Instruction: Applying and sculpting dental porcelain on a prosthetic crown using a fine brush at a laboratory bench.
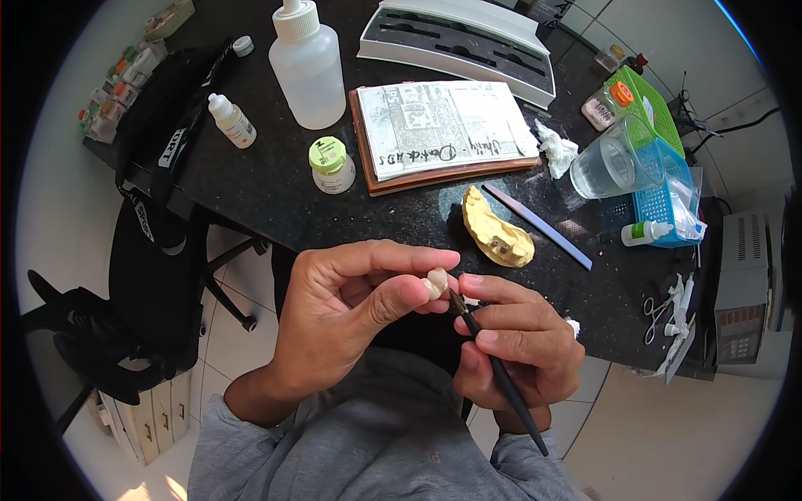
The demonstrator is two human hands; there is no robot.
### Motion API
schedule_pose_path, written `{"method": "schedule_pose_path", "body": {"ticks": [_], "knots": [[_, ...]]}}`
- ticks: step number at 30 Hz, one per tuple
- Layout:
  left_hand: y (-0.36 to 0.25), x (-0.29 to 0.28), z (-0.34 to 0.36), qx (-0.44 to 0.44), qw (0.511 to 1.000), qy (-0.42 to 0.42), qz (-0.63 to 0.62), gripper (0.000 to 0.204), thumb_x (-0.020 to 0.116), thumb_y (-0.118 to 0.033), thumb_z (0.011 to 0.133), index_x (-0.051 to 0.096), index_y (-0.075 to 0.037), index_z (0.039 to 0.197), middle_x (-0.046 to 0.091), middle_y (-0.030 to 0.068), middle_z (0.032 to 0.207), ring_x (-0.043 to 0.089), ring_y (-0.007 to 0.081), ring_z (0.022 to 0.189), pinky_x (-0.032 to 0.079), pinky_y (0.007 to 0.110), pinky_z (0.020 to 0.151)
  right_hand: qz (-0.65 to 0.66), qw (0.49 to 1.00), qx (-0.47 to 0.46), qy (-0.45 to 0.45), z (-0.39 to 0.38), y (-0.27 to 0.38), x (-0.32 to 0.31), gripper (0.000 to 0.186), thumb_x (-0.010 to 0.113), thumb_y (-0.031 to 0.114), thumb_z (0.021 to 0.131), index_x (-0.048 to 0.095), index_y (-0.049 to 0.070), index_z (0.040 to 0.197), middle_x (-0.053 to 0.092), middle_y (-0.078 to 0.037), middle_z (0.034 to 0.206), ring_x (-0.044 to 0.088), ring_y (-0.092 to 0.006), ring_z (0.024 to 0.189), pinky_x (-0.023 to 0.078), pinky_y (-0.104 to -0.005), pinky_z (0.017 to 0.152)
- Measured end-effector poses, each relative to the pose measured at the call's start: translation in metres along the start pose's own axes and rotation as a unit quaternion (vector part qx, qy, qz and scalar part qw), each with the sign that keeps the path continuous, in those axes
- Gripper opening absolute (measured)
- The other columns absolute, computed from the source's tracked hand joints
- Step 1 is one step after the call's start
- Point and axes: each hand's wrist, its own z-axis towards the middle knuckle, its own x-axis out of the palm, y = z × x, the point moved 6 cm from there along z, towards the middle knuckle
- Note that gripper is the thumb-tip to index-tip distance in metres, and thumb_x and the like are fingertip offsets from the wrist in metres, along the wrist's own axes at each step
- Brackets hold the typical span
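Between the thumb and fingers of my left hand (347, 305) is a small tooth-coloured dental crown (435, 284); whether it is one unit or joined ones I cannot tell. My right hand (530, 342) grips a thin black brush (511, 394) like a pen. The brush's tip meets or nearly meets the crown's right side, partly hidden by fingers. Just beyond both hands, a yellow plaster dental model (494, 230) lies on the black worktop (401, 219). A flat lilac stick (543, 230) rests alongside the model.
Behind stand a paper-topped brown slab (451, 134), a green-lidded jar (332, 165), a dropper bottle (232, 122), a large squeeze bottle (307, 75) and a slotted white case (459, 46). To the right are crumpled tissue (555, 150), a water cup (606, 171), baskets (668, 188) and scissors (656, 321).
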Motion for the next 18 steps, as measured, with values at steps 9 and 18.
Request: {"method": "schedule_pose_path", "body": {"ticks": [9, 18], "knots": [[-0.0003, 0.0006, 0.0014, 0.004, 1.000, 0.004, 0.002, 0.045, 0.074, -0.033, 0.087, 0.068, 0.005, 0.110, 0.070, 0.0117, 0.089, 0.068, 0.0142, 0.080, 0.056, 0.026, 0.073, 0.004, 1.000, 0.003, -0.002, 0.0013, -0.0003, 0.0000, 0.030, 0.079, -0.006, 0.071, 0.061, 0.000, 0.094, 0.069, -0.015, 0.081, 0.072, -0.0383, 0.093, 0.061, -0.0379, 0.074], [0.0002, 0.0014, 0.0009, 0.004, 1.000, 0.005, -0.001, 0.044, 0.074, -0.032, 0.087, 0.068, 0.005, 0.110, 0.071, 0.0118, 0.090, 0.068, 0.0136, 0.079, 0.056, 0.026, 0.073, 0.007, 1.000, -0.002, 0.003, 0.0003, -0.0007, -0.0014, 0.028, 0.078, -0.006, 0.071, 0.062, 0.000, 0.093, 0.070, -0.016, 0.082, 0.072, -0.0387, 0.093, 0.061, -0.0370, 0.074]]}}
